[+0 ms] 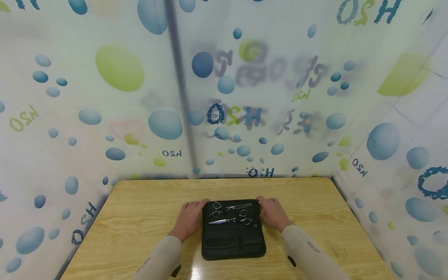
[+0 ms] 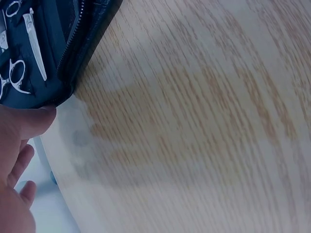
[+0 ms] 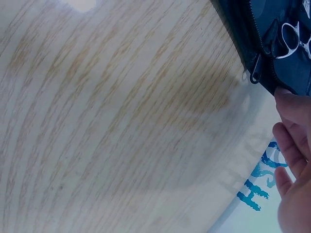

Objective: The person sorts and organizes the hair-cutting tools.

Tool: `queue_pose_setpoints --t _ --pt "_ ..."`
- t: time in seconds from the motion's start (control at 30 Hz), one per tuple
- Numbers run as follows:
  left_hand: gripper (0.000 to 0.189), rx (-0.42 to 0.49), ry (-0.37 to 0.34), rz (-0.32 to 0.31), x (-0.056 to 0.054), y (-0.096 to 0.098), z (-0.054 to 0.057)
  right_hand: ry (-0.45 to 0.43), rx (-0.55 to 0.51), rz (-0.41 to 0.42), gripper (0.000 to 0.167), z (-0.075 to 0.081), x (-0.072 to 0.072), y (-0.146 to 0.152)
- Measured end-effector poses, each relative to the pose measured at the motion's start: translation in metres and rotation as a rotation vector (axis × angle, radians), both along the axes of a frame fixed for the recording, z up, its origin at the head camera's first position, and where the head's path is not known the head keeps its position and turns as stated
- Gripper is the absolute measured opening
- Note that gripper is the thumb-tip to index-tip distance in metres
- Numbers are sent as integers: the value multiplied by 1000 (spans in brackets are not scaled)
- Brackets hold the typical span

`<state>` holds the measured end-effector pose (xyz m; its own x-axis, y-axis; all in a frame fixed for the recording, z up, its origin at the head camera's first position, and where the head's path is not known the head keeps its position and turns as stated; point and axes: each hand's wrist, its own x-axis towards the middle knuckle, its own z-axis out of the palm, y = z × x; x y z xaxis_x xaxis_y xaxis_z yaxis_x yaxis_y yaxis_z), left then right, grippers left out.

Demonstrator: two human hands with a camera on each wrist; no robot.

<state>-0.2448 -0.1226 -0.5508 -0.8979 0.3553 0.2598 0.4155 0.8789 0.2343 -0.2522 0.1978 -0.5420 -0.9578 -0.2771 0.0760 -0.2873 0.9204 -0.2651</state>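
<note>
**Shears case opened flat, both far corners in hand**

Position: the black zippered shears case [image 1: 220,230] lies about midway between the left and right edges of the worktop [image 1: 147,210], apart from its far edge.

Left hand [image 1: 189,218]: pinches the case's far-left corner, apparently thumb on top; the other fingers bend loosely beyond it. Right hand [image 1: 274,215]: matching pinch at the far-right corner, near the zip pull [image 3: 255,73]. Reading: a grip at two opposite corners likely spreads the panel flat and squares it to the person, with the fingers off the blades.

Contents: thinning shears [image 1: 241,206] in the far row, finger rings to the left; cutting shears [image 1: 222,221] nearer, rings to the right. Head-to-tail packing probably lets both fit across one panel. Dark loops cross the metal, presumably to stop sliding. A flat pocket [image 1: 221,243] fills the nearer part.

Uncertain: I cannot tell whether the case's far side is lifted off the worktop or rests on it.
</note>
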Motion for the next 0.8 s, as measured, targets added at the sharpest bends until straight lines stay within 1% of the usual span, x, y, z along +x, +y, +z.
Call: queue_pose_setpoints --t 0.23,0.37,0.43,0.57,0.63,0.8 --pt "47 30 -8 14 1 -1 3 8 -17 -1 41 0 2 1" --pt "45 43 -35 25 1 -1 7 14 -12 0 39 0 3 1" --pt "41 39 -23 29 2 -2 7 30 -12 7 38 0 4 2" --pt "35 43 31 22 5 -3 5 73 -27 22 35 -1 6 3" --pt "33 52 37 18 5 -3 5 83 -29 27 33 0 6 3" --pt "30 69 0 27 5 -4 7 96 -29 42 33 3 8 4"
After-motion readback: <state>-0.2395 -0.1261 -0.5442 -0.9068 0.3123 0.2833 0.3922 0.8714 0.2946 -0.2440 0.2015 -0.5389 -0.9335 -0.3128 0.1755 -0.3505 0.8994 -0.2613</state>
